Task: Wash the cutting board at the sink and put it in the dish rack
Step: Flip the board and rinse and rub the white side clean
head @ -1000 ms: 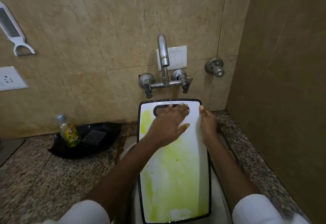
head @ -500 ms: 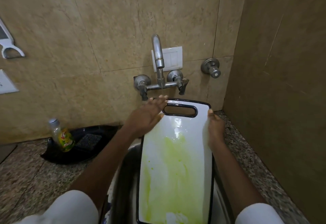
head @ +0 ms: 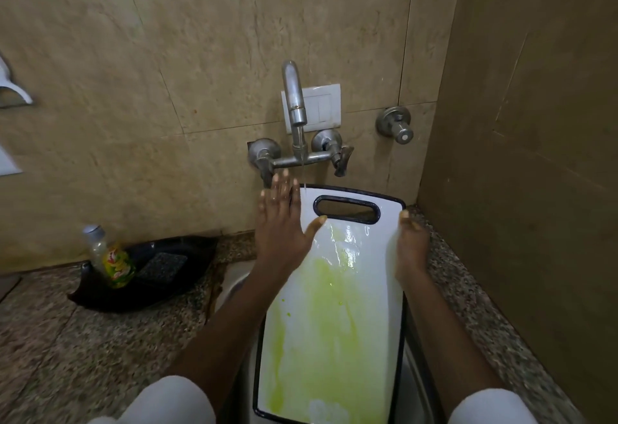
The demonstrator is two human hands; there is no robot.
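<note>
A white cutting board (head: 337, 323) with a dark rim and a handle slot leans lengthwise in the steel sink (head: 416, 377), smeared with green-yellow stains. My right hand (head: 410, 246) grips its right edge near the top. My left hand (head: 281, 223) is flat with fingers spread at the board's upper left corner, fingertips close under the left tap handle. A thin stream of water falls from the tap (head: 294, 112) onto the board's top left edge. The dish rack is out of sight.
A black tray (head: 187, 286) on the granite counter at left holds a soap bottle (head: 112, 258) and a scrub pad (head: 164, 266). A separate wall valve (head: 396, 124) sits right of the tap. A brown wall (head: 535, 156) closes off the right side.
My left hand slid off the board face up and left toward the tap handle. Water now runs from the spout. The board shifted slightly right and its top edge got wet.
</note>
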